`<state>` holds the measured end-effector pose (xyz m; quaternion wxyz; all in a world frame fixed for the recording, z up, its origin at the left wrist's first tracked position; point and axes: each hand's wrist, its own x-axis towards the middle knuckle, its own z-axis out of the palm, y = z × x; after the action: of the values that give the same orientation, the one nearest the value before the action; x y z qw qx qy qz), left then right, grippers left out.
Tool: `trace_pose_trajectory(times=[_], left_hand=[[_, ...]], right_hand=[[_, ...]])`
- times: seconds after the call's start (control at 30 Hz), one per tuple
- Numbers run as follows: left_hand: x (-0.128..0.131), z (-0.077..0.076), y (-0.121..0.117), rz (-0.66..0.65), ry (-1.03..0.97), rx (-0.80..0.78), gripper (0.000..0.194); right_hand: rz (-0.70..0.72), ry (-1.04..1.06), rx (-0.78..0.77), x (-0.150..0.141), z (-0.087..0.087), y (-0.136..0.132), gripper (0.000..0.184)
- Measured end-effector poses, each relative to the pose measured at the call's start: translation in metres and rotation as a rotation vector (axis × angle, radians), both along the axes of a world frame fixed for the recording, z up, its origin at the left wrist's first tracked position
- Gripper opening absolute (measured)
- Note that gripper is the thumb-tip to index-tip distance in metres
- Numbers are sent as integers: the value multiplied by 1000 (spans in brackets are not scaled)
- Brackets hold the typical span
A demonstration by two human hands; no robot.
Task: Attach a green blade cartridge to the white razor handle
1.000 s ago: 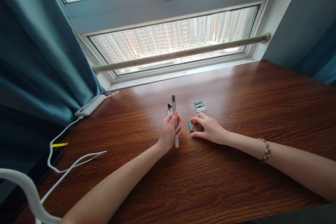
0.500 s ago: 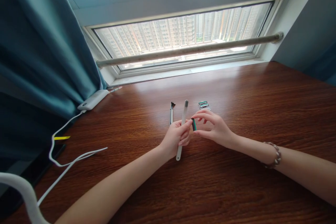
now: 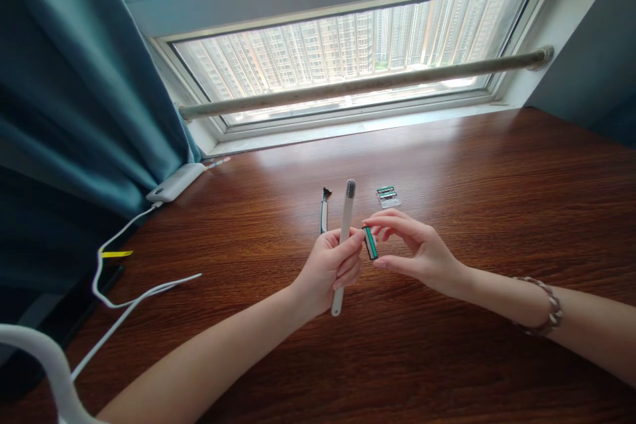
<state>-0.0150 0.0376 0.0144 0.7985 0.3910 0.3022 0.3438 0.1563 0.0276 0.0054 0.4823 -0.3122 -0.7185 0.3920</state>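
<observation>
My left hand (image 3: pixel 334 265) is closed around a white toothbrush (image 3: pixel 346 217), held nearly upright with its grey bristles at the top. Between the thumb and fingers of my right hand (image 3: pixel 412 242) is a razor cartridge (image 3: pixel 370 243) with a green strip and dark edges. The cartridge sits right beside my left fingertips; whether they touch it I cannot tell. Behind my left hand lies a razor handle (image 3: pixel 324 211) with a black head end. A clear plastic tray (image 3: pixel 391 202) with green-striped cartridges rests on the table beyond my right hand.
The brown wooden table (image 3: pixel 268 205) reaches to the window. At left are a white power bank-like box (image 3: pixel 176 183), a white cable (image 3: pixel 124 308), a yellow strip (image 3: pixel 118 254) and a blue curtain (image 3: pixel 99 93). A thick white curved tube (image 3: pixel 44 351) stands at the lower left.
My right hand has turned the razor cartridge so its green-striped face shows more. The toothbrush stays in my left hand. The camera view has shifted slightly, and the clear tray is now less covered.
</observation>
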Motion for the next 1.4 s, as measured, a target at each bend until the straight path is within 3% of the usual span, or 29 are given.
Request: trace_pose_trajectory(times=[0.23,0.37,0.47,0.7,0.9,1.13,1.4], left_hand=[[1,-3,1,4,32,54,21],[1,-6,6,92,145,227,39],[-1,-5,8,118,288,357,40],[-5,-4,9,151,501,541,34],[-7,-7,9,160,544,552,34],[-5,-6,9,113,509,568,33],[-6,-8,10,134,574,570,33]], right_hand=[[69,166,-216,1,-6,4,41],[26,316,-426,4,-6,11,34],[-17,380,-487,6,-5,16,32],[-35,403,-457,12,2,23,31],[-103,427,-448,18,3,29,30],[-28,353,-442,18,1,28,33],[-89,393,-485,19,-2,33,31]])
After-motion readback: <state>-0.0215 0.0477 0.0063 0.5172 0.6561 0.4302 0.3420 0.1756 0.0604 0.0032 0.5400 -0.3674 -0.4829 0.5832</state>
